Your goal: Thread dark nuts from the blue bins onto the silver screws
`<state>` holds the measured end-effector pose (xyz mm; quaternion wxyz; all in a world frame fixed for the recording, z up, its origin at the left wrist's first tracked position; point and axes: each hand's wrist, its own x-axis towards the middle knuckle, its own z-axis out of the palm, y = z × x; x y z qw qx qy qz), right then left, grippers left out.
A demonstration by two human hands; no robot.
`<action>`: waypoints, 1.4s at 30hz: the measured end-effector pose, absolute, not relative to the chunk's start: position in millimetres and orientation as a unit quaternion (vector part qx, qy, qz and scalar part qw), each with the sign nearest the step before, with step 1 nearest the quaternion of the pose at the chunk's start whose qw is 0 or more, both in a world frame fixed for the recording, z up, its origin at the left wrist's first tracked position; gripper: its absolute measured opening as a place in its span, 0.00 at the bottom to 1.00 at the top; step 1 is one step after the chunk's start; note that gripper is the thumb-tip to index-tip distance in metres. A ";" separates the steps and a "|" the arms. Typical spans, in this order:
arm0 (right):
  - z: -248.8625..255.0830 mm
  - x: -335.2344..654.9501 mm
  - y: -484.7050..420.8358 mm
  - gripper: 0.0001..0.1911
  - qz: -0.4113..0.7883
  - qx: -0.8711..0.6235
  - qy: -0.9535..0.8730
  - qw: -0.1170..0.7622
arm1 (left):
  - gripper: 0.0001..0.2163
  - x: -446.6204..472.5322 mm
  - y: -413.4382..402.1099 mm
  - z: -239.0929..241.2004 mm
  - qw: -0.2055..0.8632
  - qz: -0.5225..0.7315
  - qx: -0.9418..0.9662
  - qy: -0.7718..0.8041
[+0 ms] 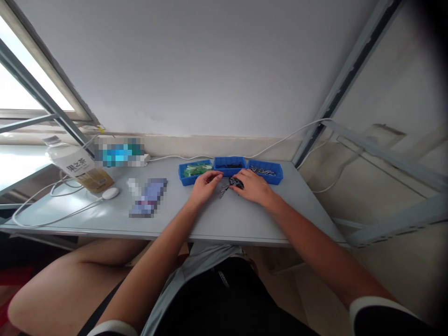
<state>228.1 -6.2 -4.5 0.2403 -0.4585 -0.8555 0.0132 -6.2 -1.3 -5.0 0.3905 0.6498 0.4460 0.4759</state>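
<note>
- On the surface [245, 219], before three blue bins [227, 172]: small dark pieces [236, 182], heaped.
- Your right hand [253, 185] curves over them, touching; firm grip, cannot tell.
- Your left hand [206, 185], just beside, fingers bent; contents, cannot tell.

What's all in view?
Bins: 3, blue, desk rear
Green pieces: several, left bin
Dark pieces: uncountable, middle bin
Silver pieces: uncountable, right bin
Pile: 1, dark and silver, before middle bin
Bottle: 1, white and tan, desk left
Disc: 1, white, beside bottle
Cables: several, white, left and rear
Blurred purple item: 1, desk left
Blurred cyan item: 1, desk rear
Desk: 1, grey, centre
Wall: 1, grey, behind
Frame bars: several, grey, both sides
Window: 1, bright, upper left
Arms: 2, black sleeves, foreground
Left hand: 1, bare, by left bin
Right hand: 1, bare, over pile
</note>
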 end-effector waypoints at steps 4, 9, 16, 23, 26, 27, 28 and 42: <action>-11.5 233.3 -6.2 0.19 0.004 -0.445 -0.870 0.214 | 0.18 -6.3 0.4 -7.3 0.390 0.475 0.650 0.447; -16.1 224.8 0.6 0.13 -0.003 -0.420 -0.885 0.202 | 0.17 -5.0 -0.2 -8.0 0.387 0.471 0.651 0.452; -16.0 212.0 5.2 0.12 0.020 -0.408 -0.884 0.228 | 0.18 -5.4 -0.1 -9.0 0.383 0.464 0.658 0.453; -16.4 210.6 8.1 0.09 0.050 -0.412 -0.872 0.262 | 0.18 -5.3 1.3 -10.2 0.387 0.466 0.655 0.452; -18.0 209.7 10.2 0.08 0.056 -0.419 -0.864 0.274 | 0.18 -5.3 1.8 -10.9 0.386 0.466 0.656 0.450; -18.4 209.4 10.6 0.08 0.057 -0.420 -0.863 0.275 | 0.18 -5.5 2.0 -11.1 0.385 0.467 0.657 0.450; -18.7 209.2 10.8 0.08 0.057 -0.421 -0.862 0.275 | 0.19 -5.6 2.1 -11.3 0.384 0.467 0.658 0.449; -11.7 207.4 4.9 0.11 0.072 -0.406 -0.873 0.262 | 0.15 -6.1 2.5 -13.7 0.368 0.455 0.675 0.449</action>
